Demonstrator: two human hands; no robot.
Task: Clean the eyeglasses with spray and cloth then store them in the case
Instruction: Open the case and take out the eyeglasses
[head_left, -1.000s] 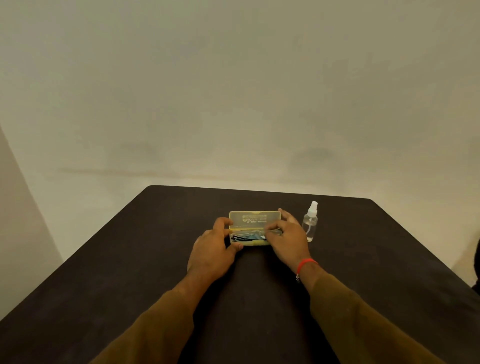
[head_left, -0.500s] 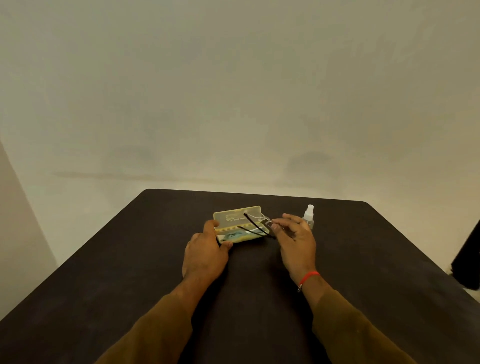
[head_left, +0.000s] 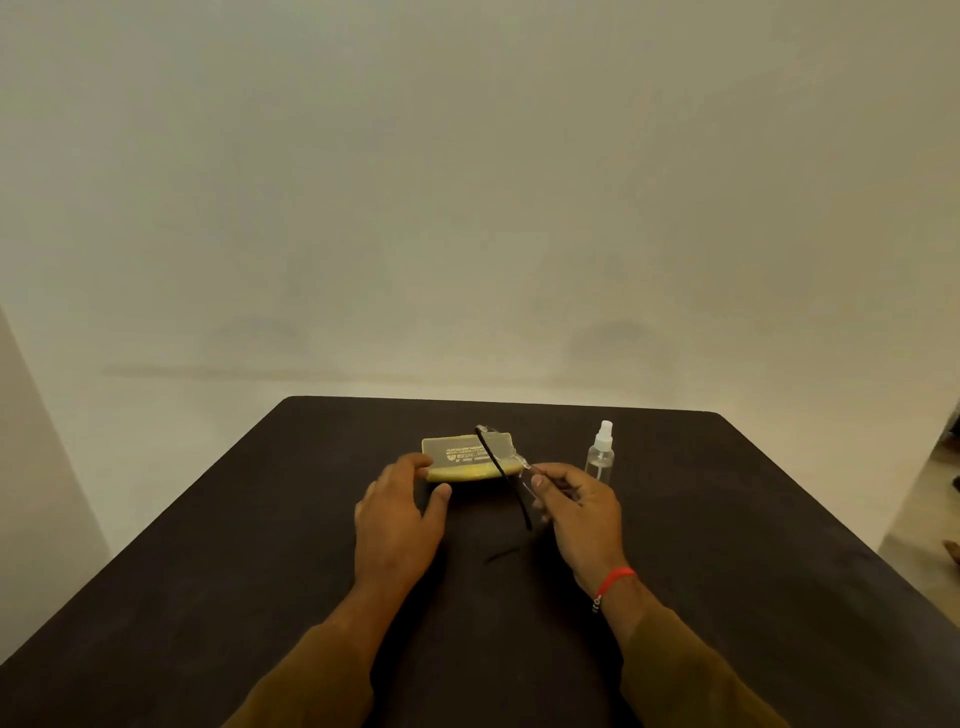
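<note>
A yellowish translucent eyeglass case (head_left: 462, 457) lies at the middle of the dark table (head_left: 234, 571), its printed lid down over the base. My left hand (head_left: 400, 514) grips the case's left end between fingers and thumb. My right hand (head_left: 582, 509) holds the eyeglasses (head_left: 506, 478) just right of the case, a little above the table. They have clear lenses, and one black temple arm crosses in front of the lid. A small clear spray bottle (head_left: 601, 457) with a white nozzle stands upright just behind my right hand. No cloth is visible.
The table's far edge runs close behind the case, with a plain pale wall beyond it. At the right edge of view the floor shows past the table's side. Bare dark tabletop lies to the left and in front of my hands.
My right hand lifted the eyeglasses out of the case and drew them right and toward me. The case lid, upright a second ago, has come down. The case shifted slightly left.
</note>
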